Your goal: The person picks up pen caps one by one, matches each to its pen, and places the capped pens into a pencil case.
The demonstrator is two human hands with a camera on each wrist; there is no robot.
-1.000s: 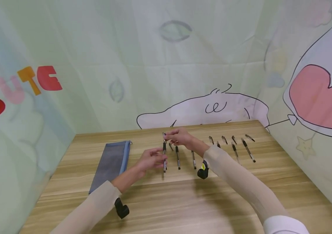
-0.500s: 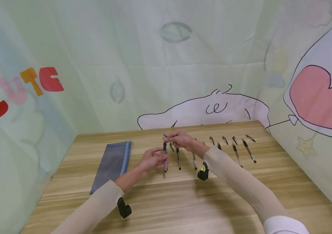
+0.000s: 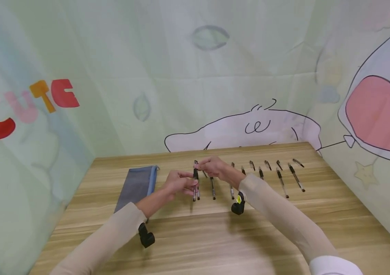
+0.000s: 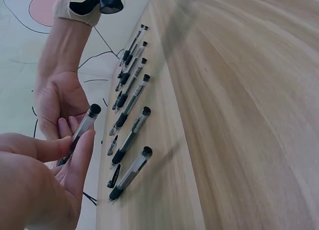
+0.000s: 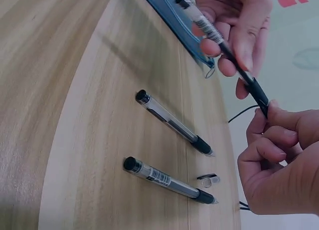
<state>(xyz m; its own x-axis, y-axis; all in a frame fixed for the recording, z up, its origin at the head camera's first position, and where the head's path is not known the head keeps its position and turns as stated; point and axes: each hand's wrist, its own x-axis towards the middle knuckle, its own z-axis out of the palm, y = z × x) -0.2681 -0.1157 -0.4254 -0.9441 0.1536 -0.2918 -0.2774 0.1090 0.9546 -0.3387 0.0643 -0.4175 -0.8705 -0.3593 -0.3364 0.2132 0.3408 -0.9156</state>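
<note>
My left hand (image 3: 180, 183) grips a clear-barrelled gel pen (image 5: 214, 35) with its black end plug towards me, just above the table. In the right wrist view the pen slants between both hands. My right hand (image 5: 279, 160) pinches the black far end of the pen, where a dark cap-like piece shows; the fingers partly cover it. Right below lies an uncapped pen (image 5: 172, 121), and beside it another uncapped pen (image 5: 167, 181) with a loose black cap (image 5: 208, 180) near its tip.
Several more uncapped pens (image 3: 282, 183) lie in a row to the right, loose caps (image 3: 267, 165) beyond them. A blue-grey zip pouch (image 3: 136, 185) lies left of my left hand on the wooden table (image 3: 195, 244). Printed cloth (image 3: 140, 68) hangs close behind the table.
Both hands keep hold of the pen, which has shifted slightly towards me and now shows apart from the pen lying beneath it. The head view has turned slightly left.
</note>
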